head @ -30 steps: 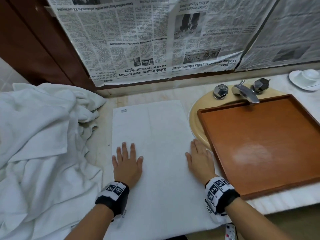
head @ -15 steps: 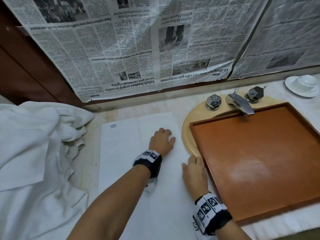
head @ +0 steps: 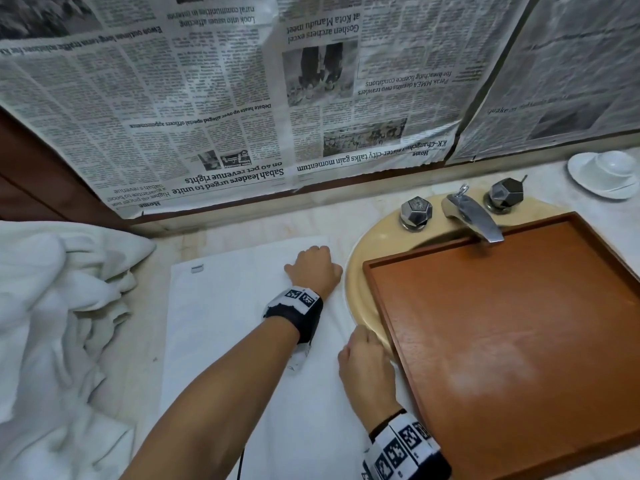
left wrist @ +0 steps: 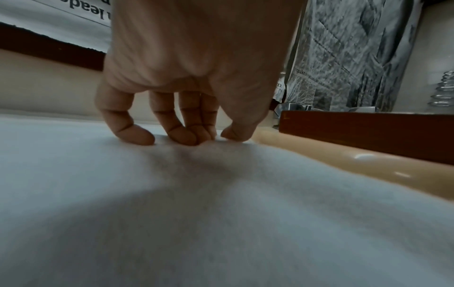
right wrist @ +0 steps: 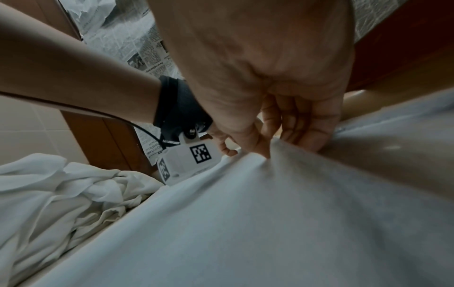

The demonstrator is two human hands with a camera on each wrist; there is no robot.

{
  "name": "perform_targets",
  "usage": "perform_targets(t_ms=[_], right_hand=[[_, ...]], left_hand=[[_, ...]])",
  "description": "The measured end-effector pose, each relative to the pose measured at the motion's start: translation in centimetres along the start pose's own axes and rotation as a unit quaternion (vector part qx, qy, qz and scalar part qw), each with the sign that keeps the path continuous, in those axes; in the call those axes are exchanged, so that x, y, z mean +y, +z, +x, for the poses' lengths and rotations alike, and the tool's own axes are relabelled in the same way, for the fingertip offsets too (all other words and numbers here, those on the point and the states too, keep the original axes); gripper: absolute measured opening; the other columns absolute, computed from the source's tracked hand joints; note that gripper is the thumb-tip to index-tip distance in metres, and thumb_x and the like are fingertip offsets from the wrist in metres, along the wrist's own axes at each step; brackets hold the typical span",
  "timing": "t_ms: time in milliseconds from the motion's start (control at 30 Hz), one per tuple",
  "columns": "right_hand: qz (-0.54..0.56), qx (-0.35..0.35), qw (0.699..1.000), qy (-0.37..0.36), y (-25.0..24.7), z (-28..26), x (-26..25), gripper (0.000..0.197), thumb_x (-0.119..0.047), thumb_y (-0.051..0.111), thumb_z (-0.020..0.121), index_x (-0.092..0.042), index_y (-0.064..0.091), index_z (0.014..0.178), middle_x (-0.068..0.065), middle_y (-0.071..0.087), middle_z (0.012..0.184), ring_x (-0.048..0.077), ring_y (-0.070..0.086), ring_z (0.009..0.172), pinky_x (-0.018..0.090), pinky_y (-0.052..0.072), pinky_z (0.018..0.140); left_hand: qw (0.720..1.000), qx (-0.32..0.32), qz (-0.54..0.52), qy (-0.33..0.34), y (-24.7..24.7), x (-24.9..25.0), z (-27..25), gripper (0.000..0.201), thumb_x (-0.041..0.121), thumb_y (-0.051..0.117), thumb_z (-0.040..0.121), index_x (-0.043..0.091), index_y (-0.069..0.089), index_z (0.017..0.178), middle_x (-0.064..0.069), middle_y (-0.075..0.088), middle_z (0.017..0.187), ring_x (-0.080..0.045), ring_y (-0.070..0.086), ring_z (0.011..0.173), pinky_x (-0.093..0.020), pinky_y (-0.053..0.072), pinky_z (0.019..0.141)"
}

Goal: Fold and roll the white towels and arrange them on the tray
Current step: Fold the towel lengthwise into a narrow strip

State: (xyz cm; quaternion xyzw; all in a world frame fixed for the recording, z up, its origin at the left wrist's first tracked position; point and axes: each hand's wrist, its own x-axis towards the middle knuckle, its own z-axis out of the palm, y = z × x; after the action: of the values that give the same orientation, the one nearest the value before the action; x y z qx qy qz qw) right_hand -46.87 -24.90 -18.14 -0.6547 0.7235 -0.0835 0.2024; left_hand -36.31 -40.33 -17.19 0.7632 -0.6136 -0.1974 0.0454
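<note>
A white towel [head: 225, 323] lies flat on the counter, left of a brown wooden tray [head: 502, 323] that sits over the sink. My left hand [head: 313, 263] reaches across to the towel's far right corner. In the left wrist view its curled fingers [left wrist: 194, 136] and thumb pinch the towel [left wrist: 221, 213] at that edge. My right hand [head: 360, 341] is at the towel's right edge, beside the tray. The right wrist view shows this right hand [right wrist: 272, 141] pinching the towel [right wrist: 245, 213] up into a small ridge. Nothing lies on the tray.
A heap of crumpled white towels [head: 52, 323] fills the counter's left side. A chrome faucet [head: 474, 216] with two knobs overhangs the tray's far edge. A white cup and saucer [head: 606, 171] stand at the back right. Newspaper [head: 242, 98] covers the wall behind.
Both hands lay flat on the towel a second ago. My left hand has crossed to the far right corner and curled; my right hand has slid to the right edge and pinched it.
</note>
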Motion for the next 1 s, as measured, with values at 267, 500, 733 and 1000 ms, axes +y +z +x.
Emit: perform_targets(t_ms=[267, 500, 733, 1000], right_hand=[[0.042, -0.087, 0.995, 0.032, -2.3, 0.4, -0.2, 0.011, -0.026, 0.050, 0.095, -0.017, 0.046, 0.101, -0.003, 0.056, 0.089, 0.016, 0.053, 0.075, 0.023, 0.028, 0.048], [0.045, -0.058, 0.996, 0.051, -2.5, 0.9, -0.5, 0.023, -0.035, 0.053, 0.098, -0.018, 0.054, 0.113, -0.004, 0.063, 0.103, 0.016, 0.061, 0.091, 0.026, 0.038, 0.062], [0.131, 0.017, 0.991, 0.031, -2.9, 0.9, -0.1, 0.014, -0.029, 0.057, 0.097, -0.016, 0.060, 0.099, -0.004, 0.061, 0.084, 0.016, 0.058, 0.074, 0.033, 0.048, 0.063], [0.100, 0.064, 0.987, -0.105, -3.5, -2.6, -4.8, 0.015, -0.022, 0.064, 0.093, -0.020, 0.053, 0.081, -0.010, 0.046, 0.072, 0.014, 0.045, 0.061, 0.030, 0.035, 0.055]], left_hand=[[0.996, 0.023, -0.087, -0.010, -0.6, -1.2, 1.8, 0.020, 0.026, 0.053, 0.086, 0.008, 0.062, 0.088, -0.004, 0.063, 0.086, -0.028, 0.057, 0.079, -0.036, 0.041, 0.078], [0.995, 0.023, -0.092, 0.031, -1.5, -1.9, 4.4, 0.015, 0.023, 0.054, 0.084, 0.011, 0.062, 0.083, -0.004, 0.064, 0.084, -0.029, 0.057, 0.080, -0.034, 0.043, 0.075], [0.985, 0.023, -0.147, 0.082, -1.9, -1.2, 5.2, 0.013, 0.025, 0.057, 0.087, 0.014, 0.061, 0.081, -0.004, 0.068, 0.085, -0.028, 0.062, 0.086, -0.037, 0.051, 0.080], [0.940, 0.076, -0.333, 0.008, -6.9, -6.9, 0.9, 0.013, 0.022, 0.063, 0.088, 0.016, 0.069, 0.078, 0.003, 0.068, 0.073, -0.015, 0.060, 0.076, -0.022, 0.043, 0.071]])
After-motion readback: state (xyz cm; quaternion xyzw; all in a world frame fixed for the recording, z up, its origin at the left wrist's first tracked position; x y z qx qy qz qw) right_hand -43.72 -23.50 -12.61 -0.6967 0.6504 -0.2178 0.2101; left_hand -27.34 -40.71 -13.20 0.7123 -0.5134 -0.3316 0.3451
